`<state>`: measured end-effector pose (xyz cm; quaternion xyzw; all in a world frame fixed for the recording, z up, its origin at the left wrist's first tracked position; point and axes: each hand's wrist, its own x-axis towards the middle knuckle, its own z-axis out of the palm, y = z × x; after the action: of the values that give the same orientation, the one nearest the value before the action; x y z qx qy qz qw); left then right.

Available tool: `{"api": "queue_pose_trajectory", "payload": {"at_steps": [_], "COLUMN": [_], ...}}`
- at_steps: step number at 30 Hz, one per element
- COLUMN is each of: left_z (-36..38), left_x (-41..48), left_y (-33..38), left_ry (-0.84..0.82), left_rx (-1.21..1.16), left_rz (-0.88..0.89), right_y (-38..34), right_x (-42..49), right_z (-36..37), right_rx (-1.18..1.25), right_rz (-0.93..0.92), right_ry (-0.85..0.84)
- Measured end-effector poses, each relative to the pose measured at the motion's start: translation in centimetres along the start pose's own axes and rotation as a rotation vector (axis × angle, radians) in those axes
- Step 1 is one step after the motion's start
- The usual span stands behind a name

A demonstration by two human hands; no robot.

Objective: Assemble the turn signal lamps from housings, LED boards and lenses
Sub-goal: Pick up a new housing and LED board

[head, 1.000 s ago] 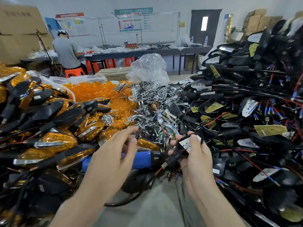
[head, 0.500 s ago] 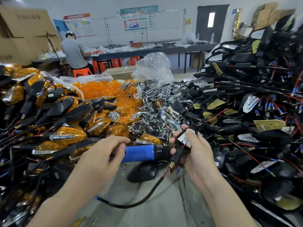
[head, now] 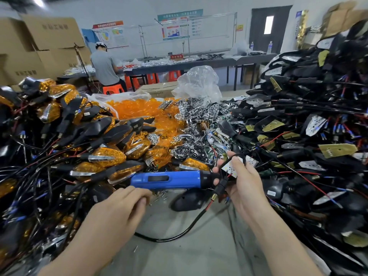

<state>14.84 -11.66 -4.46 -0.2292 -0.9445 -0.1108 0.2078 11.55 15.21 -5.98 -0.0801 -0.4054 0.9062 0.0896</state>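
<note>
On the grey workshop bench, a blue screwdriver sits between amber lamps on its left and black housings on its right; at its tip the right hand clamps an LED board, while just below it the left hand has curled fingers, their grip unclear.

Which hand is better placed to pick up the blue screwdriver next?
Left. The left hand sits right beside the handle end of the blue screwdriver, while the right hand is occupied, gripping a housing with its LED board.
</note>
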Motion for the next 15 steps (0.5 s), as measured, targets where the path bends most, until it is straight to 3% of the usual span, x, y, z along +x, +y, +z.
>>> {"api": "queue_pose_trajectory", "payload": {"at_steps": [5,15], "left_z": [1.2,3.9], "left_x": [-2.4,1.5], "left_y": [-1.1,-0.8], "left_ry": [0.090,0.239], "left_rx": [0.029,0.096], "left_rz": [0.044,0.281], "right_y": [0.5,0.7], "right_x": [-0.4,-0.2], "right_z": [0.2,0.2], "right_rx": [-0.040,-0.065], "right_rz": [-0.009,-0.014], "right_ry": [0.000,0.028]}}
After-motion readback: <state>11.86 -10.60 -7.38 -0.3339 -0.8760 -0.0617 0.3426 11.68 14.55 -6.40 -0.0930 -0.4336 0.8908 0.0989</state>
